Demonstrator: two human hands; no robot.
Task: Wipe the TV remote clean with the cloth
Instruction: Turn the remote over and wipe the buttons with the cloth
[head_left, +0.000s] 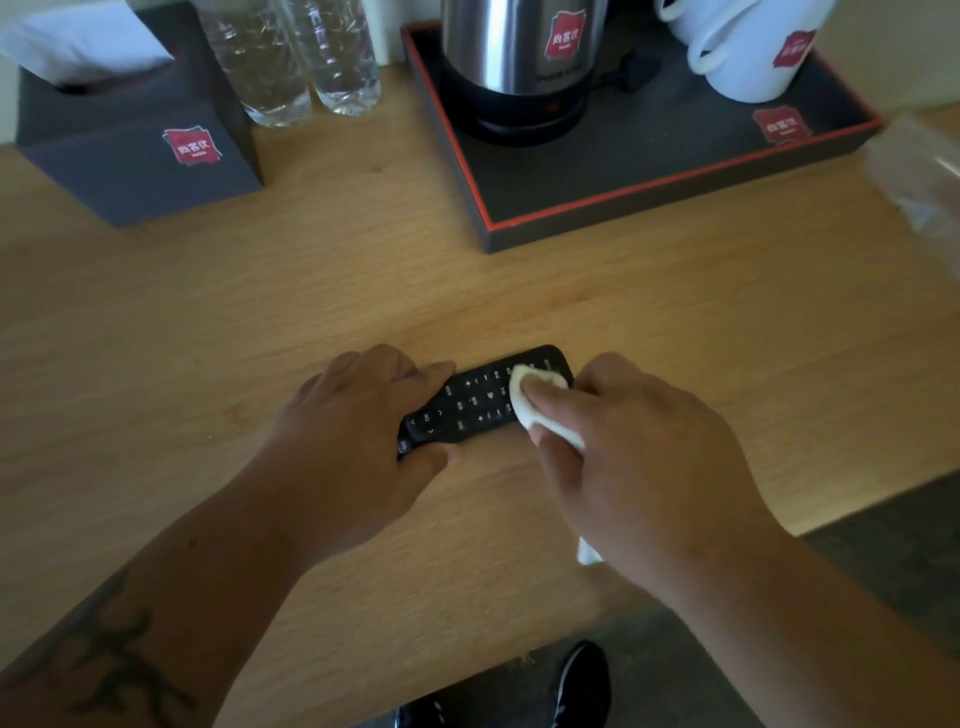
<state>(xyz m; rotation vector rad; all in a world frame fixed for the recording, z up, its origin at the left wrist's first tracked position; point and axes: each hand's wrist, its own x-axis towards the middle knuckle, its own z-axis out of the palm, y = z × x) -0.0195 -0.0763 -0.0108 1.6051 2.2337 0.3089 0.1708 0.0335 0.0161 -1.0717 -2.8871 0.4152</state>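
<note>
A black TV remote (480, 402) lies flat on the wooden table (311, 291), buttons up, angled from lower left to upper right. My left hand (353, 441) pins its left end, fingers along the far edge and thumb at the near edge. My right hand (639, 452) holds a small white cloth (530, 400) bunched under the fingertips. The cloth presses on the right part of the remote's button face. A tail of the cloth sticks out below my right palm.
At the back left stand a dark tissue box (140, 150) and two clear water bottles (291, 62). A dark tray with a red rim (623, 208) holds a steel kettle (519, 67) and white mugs (748, 52). Clear plastic wrap (924, 171) lies far right. The table's front edge runs near my shoe (582, 680).
</note>
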